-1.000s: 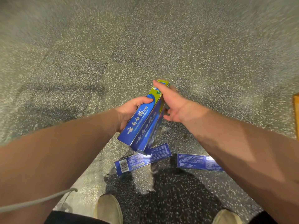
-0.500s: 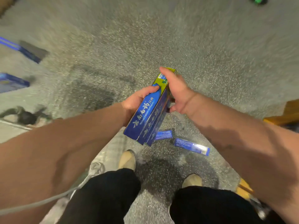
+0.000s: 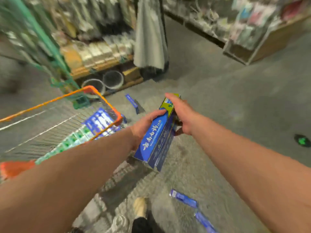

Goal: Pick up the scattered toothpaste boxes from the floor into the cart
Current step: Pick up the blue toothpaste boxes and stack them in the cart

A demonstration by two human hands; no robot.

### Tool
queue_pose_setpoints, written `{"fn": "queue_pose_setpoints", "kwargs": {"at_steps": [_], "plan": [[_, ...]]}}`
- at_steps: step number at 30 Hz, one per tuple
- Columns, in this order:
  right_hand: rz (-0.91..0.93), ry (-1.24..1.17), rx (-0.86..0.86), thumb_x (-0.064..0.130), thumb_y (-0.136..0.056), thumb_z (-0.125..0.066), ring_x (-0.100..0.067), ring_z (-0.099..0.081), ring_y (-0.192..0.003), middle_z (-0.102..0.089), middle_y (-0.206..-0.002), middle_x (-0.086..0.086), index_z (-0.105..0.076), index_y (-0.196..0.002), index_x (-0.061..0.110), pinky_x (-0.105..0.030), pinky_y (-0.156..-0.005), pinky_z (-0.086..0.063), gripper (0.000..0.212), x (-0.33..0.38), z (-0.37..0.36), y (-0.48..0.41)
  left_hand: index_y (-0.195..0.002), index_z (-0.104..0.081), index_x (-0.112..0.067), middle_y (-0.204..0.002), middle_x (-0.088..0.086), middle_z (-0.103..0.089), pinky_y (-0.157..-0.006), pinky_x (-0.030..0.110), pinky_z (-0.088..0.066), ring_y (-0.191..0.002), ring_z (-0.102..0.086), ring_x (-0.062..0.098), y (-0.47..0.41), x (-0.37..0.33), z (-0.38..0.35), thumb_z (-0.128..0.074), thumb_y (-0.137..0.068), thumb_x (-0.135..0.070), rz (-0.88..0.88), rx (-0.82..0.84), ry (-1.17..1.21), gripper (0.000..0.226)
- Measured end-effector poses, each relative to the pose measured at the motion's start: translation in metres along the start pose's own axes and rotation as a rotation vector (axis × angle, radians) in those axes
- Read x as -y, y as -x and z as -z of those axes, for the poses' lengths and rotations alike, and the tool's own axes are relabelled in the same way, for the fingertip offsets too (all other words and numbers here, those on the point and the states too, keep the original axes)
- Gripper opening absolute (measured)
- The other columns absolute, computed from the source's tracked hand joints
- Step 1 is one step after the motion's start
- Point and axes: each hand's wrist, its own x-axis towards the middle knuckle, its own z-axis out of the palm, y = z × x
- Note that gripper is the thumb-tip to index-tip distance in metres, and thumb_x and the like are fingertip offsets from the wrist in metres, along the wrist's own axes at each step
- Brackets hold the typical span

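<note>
Both hands hold a stack of blue toothpaste boxes (image 3: 155,140) with a green-yellow end, tilted, at mid-frame. My left hand (image 3: 144,127) grips the stack's left side; my right hand (image 3: 180,115) presses on its right side and top end. The wire cart (image 3: 107,102) with an orange rim stands to the left, with several blue boxes (image 3: 99,120) inside. On the floor lie a blue box (image 3: 133,102) beyond the cart's corner, and two more, one (image 3: 184,198) and another (image 3: 204,221), at the lower right.
Store shelves (image 3: 101,51) full of goods stand behind the cart, with two round bins (image 3: 112,79) beneath. Another shelf unit (image 3: 252,31) runs along the upper right. A grey cloth (image 3: 149,36) hangs between them. A green floor marker (image 3: 302,140) lies right. My shoe (image 3: 139,206) shows below.
My view has swung up from the floor, bringing the cart and shelves into sight. Both hands keep hold of the stack of boxes, now beside the cart's corner.
</note>
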Motion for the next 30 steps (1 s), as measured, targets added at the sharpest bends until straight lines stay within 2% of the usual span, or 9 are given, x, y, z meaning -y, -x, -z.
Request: {"fn": "queue_pose_setpoints", "kwargs": {"at_steps": [5, 8, 11, 15, 19, 21, 24, 27, 30], "plan": [[0.069, 0.106, 0.14, 0.084, -0.044, -0.067, -0.025, -0.064, -0.086, -0.071, -0.112, -0.005, -0.059, -0.131, 0.03, -0.055, -0.062, -0.053, 0.102, 0.06, -0.094, 0.044, -0.095, -0.08, -0.009, -0.094, 0.017, -0.075, -0.079, 0.037, -0.055, -0.078, -0.071, 0.03, 0.091, -0.051, 0.046, -0.057, -0.081, -0.05, -0.155, -0.114, -0.003, 0.049], [0.083, 0.167, 0.221, 0.082, -0.057, -0.069, -0.023, -0.064, -0.083, -0.073, -0.101, -0.002, -0.065, -0.122, 0.027, -0.051, -0.074, -0.051, 0.085, 0.08, -0.161, 0.056, -0.108, -0.076, -0.008, -0.102, 0.02, -0.071, -0.083, 0.041, -0.052, -0.085, -0.067, 0.035, 0.136, -0.072, 0.091, -0.06, -0.085, -0.051, -0.215, -0.149, 0.024, 0.051], [0.055, 0.212, 0.311, 0.074, -0.062, -0.075, -0.024, -0.066, -0.089, -0.072, -0.108, -0.002, -0.066, -0.117, 0.026, -0.05, -0.074, -0.056, 0.073, 0.087, -0.232, 0.054, -0.121, -0.065, -0.005, -0.111, 0.024, -0.06, -0.087, 0.044, -0.047, -0.09, -0.059, 0.037, 0.173, -0.089, 0.147, -0.065, -0.085, -0.051, -0.229, -0.151, 0.076, 0.058], [0.023, 0.17, 0.333, 0.064, -0.048, -0.082, -0.026, -0.068, -0.084, -0.071, -0.107, -0.005, -0.061, -0.13, 0.025, -0.053, -0.071, -0.056, 0.093, 0.091, -0.319, 0.039, -0.117, -0.063, -0.005, -0.099, 0.018, -0.065, -0.078, 0.037, -0.052, -0.082, -0.062, 0.031, 0.207, -0.11, 0.216, -0.051, -0.095, -0.051, -0.198, -0.149, 0.077, 0.053], [0.009, 0.137, 0.321, 0.061, -0.059, -0.079, -0.021, -0.066, -0.072, -0.068, -0.09, -0.003, -0.062, -0.132, 0.02, -0.032, -0.058, -0.054, 0.085, 0.09, -0.386, 0.015, -0.124, -0.058, -0.008, -0.107, 0.021, -0.057, -0.094, 0.047, -0.044, -0.092, -0.056, 0.035, 0.22, -0.126, 0.28, -0.065, -0.086, -0.056, -0.151, -0.2, 0.062, 0.062], [-0.024, 0.144, 0.316, 0.06, -0.061, -0.08, -0.021, -0.065, -0.07, -0.069, -0.091, -0.003, -0.061, -0.131, 0.024, -0.037, -0.059, -0.055, 0.081, 0.088, -0.412, -0.001, -0.122, -0.062, -0.008, -0.117, 0.025, -0.056, -0.105, 0.05, -0.041, -0.102, -0.055, 0.039, 0.221, -0.13, 0.307, -0.067, -0.086, -0.054, -0.104, -0.198, 0.053, 0.059], [-0.069, 0.179, 0.304, 0.053, -0.072, -0.08, -0.024, -0.058, -0.074, -0.064, -0.098, -0.006, -0.05, -0.123, 0.028, -0.046, -0.08, -0.05, 0.064, 0.086, -0.441, -0.027, -0.103, -0.075, -0.012, -0.112, 0.017, -0.068, -0.102, 0.045, -0.051, -0.101, -0.062, 0.035, 0.216, -0.135, 0.339, -0.064, -0.092, -0.046, -0.03, -0.226, -0.012, 0.038], [-0.097, 0.235, 0.334, 0.045, -0.077, -0.08, -0.024, -0.057, -0.063, -0.059, -0.079, -0.005, -0.045, -0.122, 0.03, -0.038, -0.064, -0.051, 0.059, 0.087, -0.472, -0.055, -0.107, -0.074, -0.012, -0.12, 0.018, -0.066, -0.115, 0.052, -0.041, -0.111, -0.059, 0.034, 0.206, -0.138, 0.366, -0.076, -0.083, -0.033, 0.061, -0.26, -0.046, 0.033], [-0.113, 0.295, 0.4, 0.044, -0.07, -0.084, -0.026, -0.065, -0.063, -0.064, -0.074, -0.007, -0.041, -0.122, 0.034, -0.045, -0.067, -0.055, 0.068, 0.078, -0.516, -0.086, -0.118, -0.07, 0.002, -0.118, 0.022, -0.071, -0.106, 0.057, -0.049, -0.105, -0.066, 0.036, 0.2, -0.137, 0.394, -0.078, -0.082, -0.018, 0.052, -0.441, 0.022, 0.042]]}}
